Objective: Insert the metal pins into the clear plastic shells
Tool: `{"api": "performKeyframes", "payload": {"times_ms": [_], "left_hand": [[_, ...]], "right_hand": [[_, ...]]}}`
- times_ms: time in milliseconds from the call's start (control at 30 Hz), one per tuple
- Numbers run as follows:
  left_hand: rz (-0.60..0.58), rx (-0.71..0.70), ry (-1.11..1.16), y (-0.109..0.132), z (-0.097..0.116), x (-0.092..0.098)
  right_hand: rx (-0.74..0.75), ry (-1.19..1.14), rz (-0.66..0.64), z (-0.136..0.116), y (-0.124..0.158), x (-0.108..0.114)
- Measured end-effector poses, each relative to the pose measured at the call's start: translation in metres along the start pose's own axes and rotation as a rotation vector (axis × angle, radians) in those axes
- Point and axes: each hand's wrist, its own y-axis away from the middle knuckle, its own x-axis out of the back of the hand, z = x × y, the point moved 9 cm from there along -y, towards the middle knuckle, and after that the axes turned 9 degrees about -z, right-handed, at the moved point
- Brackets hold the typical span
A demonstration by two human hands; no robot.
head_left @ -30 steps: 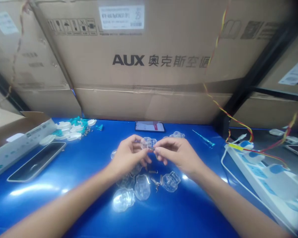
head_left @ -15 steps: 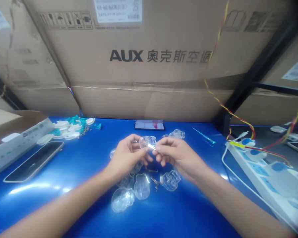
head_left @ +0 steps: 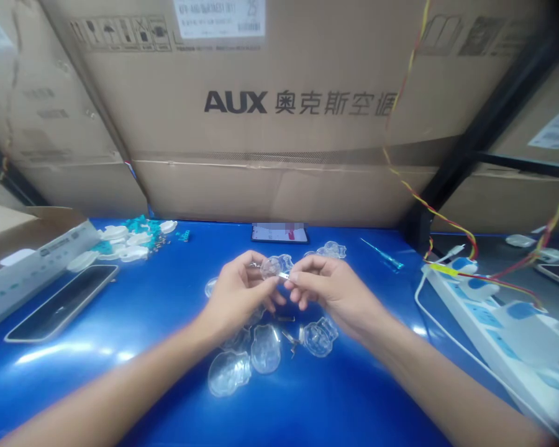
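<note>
On the blue workbench (head_left: 121, 397), loose clear plastic shells (head_left: 265, 349) and small metal clips (head_left: 289, 340) close below both hands, seemingly within easy reach; left hand (head_left: 237, 292) closed around a clear shell (head_left: 272, 267), right hand (head_left: 335, 288) pinching a metal strip (head_left: 284, 275) against it, both raised off the bench. Farther back, a phone (head_left: 279, 233), then AUX cartons (head_left: 298, 102).
</note>
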Motion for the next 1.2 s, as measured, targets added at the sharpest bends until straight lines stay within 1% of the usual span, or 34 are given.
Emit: {"api": "performKeyframes", "payload": {"times_ms": [167, 367, 567, 633, 767, 833, 900, 1000, 1100, 1200], "left_hand": [[0.006, 0.003, -0.013, 0.001, -0.002, 0.0], [0.013, 0.019, -0.032, 0.002, -0.005, 0.001], [-0.005, 0.019, -0.05, 0.003, -0.006, -0.002], [-0.018, 0.023, -0.039, 0.003, -0.005, -0.005], [-0.033, 0.049, -0.002, 0.002, -0.004, -0.006], [-0.022, 0.06, 0.041, 0.002, -0.003, -0.004], [-0.011, 0.06, 0.081, 0.001, -0.004, -0.001], [-0.031, 0.057, 0.12, -0.002, -0.005, 0.0], [-0.067, 0.073, 0.125, -0.002, -0.008, -0.002], [-0.071, 0.087, 0.092, -0.001, -0.009, -0.004]], "right_hand": [[0.043, 0.036, -0.006, -0.002, -0.001, -0.003], [0.078, 0.155, 0.033, -0.005, 0.002, -0.005], [0.082, 0.288, 0.088, -0.006, 0.005, -0.005], [0.102, 0.392, 0.134, -0.008, 0.008, -0.002], [0.213, 0.645, 0.262, -0.022, 0.015, 0.005], [0.252, 0.701, 0.3, -0.027, 0.017, 0.008], [0.274, 0.696, 0.327, -0.03, 0.017, 0.013], [0.26, 0.634, 0.3, -0.028, 0.012, 0.018], [0.208, 0.6, 0.198, -0.02, 0.004, 0.014], [0.176, 0.54, 0.122, -0.013, 0.0, 0.009]]}}
